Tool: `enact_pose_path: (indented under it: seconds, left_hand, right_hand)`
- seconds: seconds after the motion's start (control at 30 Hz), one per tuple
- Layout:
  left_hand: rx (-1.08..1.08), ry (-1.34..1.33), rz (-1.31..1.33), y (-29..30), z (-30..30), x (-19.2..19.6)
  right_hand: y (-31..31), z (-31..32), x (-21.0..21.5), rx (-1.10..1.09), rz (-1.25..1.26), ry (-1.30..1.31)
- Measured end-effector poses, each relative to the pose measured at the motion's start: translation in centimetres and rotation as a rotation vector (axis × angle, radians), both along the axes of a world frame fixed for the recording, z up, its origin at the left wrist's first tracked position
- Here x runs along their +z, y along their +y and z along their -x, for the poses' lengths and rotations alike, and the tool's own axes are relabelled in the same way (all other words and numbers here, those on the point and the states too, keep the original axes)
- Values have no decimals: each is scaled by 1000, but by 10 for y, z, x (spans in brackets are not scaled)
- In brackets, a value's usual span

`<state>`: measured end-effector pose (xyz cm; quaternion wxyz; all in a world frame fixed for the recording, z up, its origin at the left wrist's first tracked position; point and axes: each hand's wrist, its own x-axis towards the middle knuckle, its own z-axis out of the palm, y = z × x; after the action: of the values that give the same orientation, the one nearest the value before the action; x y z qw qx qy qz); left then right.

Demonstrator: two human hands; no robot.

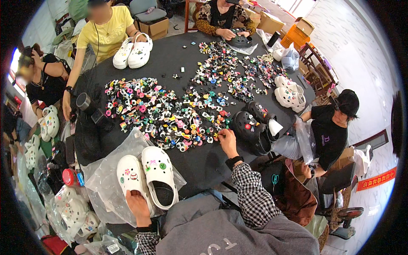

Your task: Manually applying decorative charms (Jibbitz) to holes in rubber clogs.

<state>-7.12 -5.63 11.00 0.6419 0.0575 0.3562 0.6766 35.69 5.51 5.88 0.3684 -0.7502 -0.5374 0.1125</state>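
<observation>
Near me, a pair of white clogs lies on a clear plastic bag [102,180] at the table's front edge. My left hand [138,206] grips the left white clog [128,171] at its heel opening; its fingertips are partly inside. Small colourful charms sit on the toes of this clog and of the right white clog [158,168] beside it. My right hand [228,142] reaches to the near right edge of a wide heap of small shoe charms [170,114]. Its thumb and finger are pinched together; whatever is between them is too small to name.
Black clogs [250,125] stand just right of my right hand, white clogs [290,93] beyond them. A second charm heap [216,63] lies farther back on the black table [170,72]. Co-workers sit around; one holds white clogs [133,52]. A dark metal cylinder [83,101] stands left.
</observation>
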Motion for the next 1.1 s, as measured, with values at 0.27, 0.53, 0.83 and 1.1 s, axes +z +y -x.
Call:
enact_pose_path:
  seconds: [0.27, 0.53, 0.83, 1.1]
  left_hand:
    - [-14, 4, -27, 1, 0, -4]
    - [-7, 17, 0, 1, 2, -5]
    - [-41, -36, -29, 1, 3, -6]
    - [-3, 14, -13, 2, -1, -1]
  right_hand:
    - [-5, 2, 13, -74, 28, 319]
    - [-8, -3, 16, -80, 24, 434]
    - [5, 7, 19, -40, -34, 185]
    - [52, 82, 52, 337, -37, 49]
